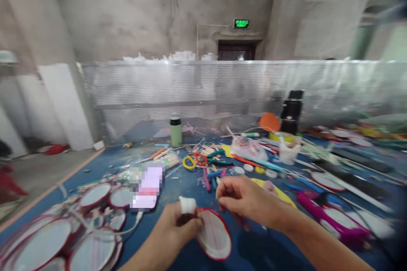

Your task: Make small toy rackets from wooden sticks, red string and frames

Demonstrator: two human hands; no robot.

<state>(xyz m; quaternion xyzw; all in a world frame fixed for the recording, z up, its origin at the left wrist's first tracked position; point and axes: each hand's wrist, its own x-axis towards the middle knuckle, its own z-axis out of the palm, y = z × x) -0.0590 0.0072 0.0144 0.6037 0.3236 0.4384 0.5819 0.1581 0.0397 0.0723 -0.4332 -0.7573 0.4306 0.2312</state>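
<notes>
My left hand (178,226) is closed on the edge of a round white disc with a red rim (214,235), held low over the blue table; its thumb wears a white wrap (187,205). My right hand (243,199) hovers just above the disc's upper edge, fingers curled in a pinch; what they hold, if anything, is too small to make out. A pile of similar red-rimmed discs (63,237) lies at the left.
The blue table (178,178) is strewn with sticks, coloured markers, scissors with red and yellow handles (193,161), a green bottle (176,131), a plastic bag (248,148), a white cup (288,152) and a magenta glue gun (330,218). A silver perforated screen (203,93) stands behind.
</notes>
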